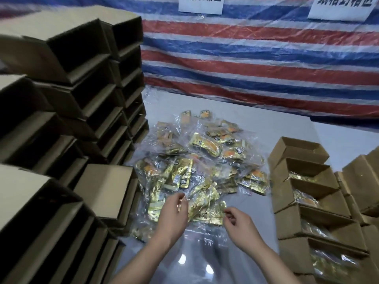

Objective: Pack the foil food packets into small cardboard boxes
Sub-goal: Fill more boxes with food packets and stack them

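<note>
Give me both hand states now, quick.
Left hand: pinching the clear wrap of a foil packet bundle.
Right hand: fingers curled at that bundle's edge; grip cannot be told.

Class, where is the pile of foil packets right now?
In the head view, the pile of foil packets lies mid-table, between the empty box stacks and the filled boxes.

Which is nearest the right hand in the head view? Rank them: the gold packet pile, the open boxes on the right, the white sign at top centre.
1. Gold packet pile: just beyond the right hand, its near edge at the fingers.
2. Open boxes on the right: off to the hand's right.
3. White sign: far back on the striped tarp.
</note>
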Available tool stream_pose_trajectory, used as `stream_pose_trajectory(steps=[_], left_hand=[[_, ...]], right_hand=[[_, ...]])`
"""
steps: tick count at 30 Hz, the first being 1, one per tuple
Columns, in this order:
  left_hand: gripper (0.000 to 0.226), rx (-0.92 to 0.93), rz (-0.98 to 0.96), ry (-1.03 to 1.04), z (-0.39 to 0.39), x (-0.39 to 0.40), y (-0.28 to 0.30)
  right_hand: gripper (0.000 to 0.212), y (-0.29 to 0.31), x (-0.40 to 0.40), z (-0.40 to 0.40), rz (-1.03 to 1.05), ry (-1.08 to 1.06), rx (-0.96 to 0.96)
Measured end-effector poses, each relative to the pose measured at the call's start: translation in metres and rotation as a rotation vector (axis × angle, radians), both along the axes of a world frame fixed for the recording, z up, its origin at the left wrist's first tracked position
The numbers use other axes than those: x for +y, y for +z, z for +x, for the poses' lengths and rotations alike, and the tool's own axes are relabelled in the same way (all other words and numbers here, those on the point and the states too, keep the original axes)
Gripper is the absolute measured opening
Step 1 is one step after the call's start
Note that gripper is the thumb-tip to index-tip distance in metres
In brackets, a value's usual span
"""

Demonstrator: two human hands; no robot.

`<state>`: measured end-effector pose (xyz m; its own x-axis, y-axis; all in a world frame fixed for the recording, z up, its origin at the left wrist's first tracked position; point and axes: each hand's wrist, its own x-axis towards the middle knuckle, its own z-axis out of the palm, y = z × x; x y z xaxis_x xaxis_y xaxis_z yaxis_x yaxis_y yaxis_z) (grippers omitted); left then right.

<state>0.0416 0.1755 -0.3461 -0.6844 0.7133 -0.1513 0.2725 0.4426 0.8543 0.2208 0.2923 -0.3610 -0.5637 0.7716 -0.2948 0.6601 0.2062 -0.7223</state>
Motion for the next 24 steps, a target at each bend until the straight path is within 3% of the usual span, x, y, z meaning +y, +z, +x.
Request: stream_pose_trajectory(steps=[6, 11, 17, 21, 24], left_hand=[[0.028, 0.216, 0.208, 0.053, -0.013, 0.002, 0.072], [0.034, 0.347, 0.361, 0.043, -0.012, 0.016, 0.152], [0.035, 0.476, 0.505, 0.213, -0.038, 0.05, 0.262], [0.033, 0.638, 0.431, 0.297, -0.091, 0.059, 0.332], [0.032, 0.826, 0.255, 0.388, -0.148, 0.043, 0.36]], right_hand=[[0.019, 0.052, 0.007, -0.078, 0.026, 0.051, 0.195], [0.008, 0.128, 0.013, -0.132, 0.079, 0.172, 0.405], [0.029, 0.218, 0.015, -0.185, 0.259, 0.281, 0.524], [0.028, 0.273, 0.01, -0.233, 0.342, 0.339, 0.65], [0.025, 0.295, 0.014, -0.269, 0.271, 0.354, 0.57]])
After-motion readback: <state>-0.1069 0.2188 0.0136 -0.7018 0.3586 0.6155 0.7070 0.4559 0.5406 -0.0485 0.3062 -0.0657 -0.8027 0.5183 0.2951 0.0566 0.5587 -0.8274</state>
